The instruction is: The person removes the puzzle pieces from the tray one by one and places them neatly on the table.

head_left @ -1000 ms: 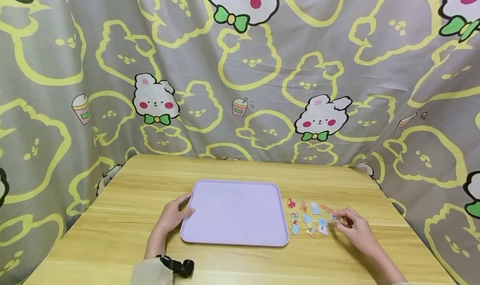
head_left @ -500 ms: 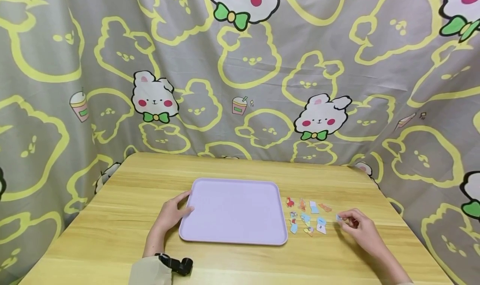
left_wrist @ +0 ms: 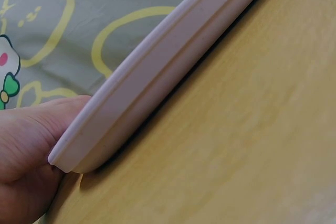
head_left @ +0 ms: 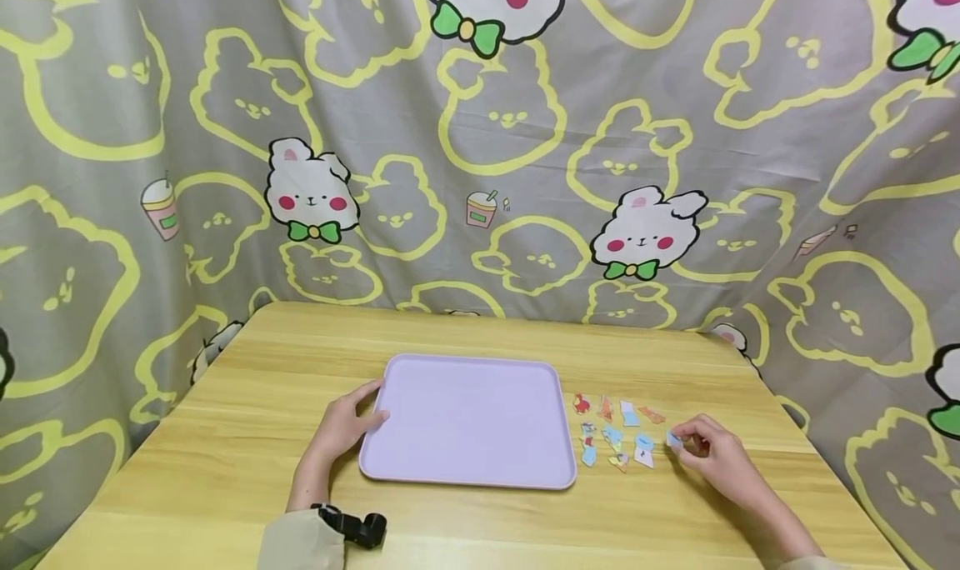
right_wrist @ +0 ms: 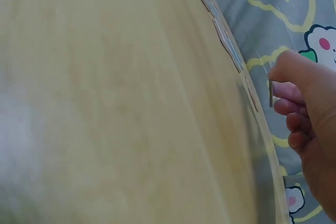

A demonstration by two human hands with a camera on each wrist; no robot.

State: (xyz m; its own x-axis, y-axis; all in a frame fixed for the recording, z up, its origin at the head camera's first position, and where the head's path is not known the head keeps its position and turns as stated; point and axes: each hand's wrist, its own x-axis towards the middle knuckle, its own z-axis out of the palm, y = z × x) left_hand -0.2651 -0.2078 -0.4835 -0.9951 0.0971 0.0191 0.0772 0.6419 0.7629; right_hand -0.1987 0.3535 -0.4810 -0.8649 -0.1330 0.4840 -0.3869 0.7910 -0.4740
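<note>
A lilac tray lies flat on the wooden table. My left hand grips its left edge, thumb over the rim; in the left wrist view part of that hand is cut off beside the tray's side wall. Over at the right, my right hand pinches a small light-blue puzzle piece between thumb and fingertips. The right wrist view has this piece edge-on, thin, held up off the table. Between tray and right hand lie several loose puzzle pieces, printed in red, orange, blue and white.
The wooden table runs back to a grey curtain with yellow outlines and cartoon rabbits. A black wrist camera is strapped over the left sleeve, near the tray's front left corner.
My right hand has drawn slightly right, away from the loose pieces, with the light-blue puzzle piece, then edged a little back left. The left hand and tray stay in place.
</note>
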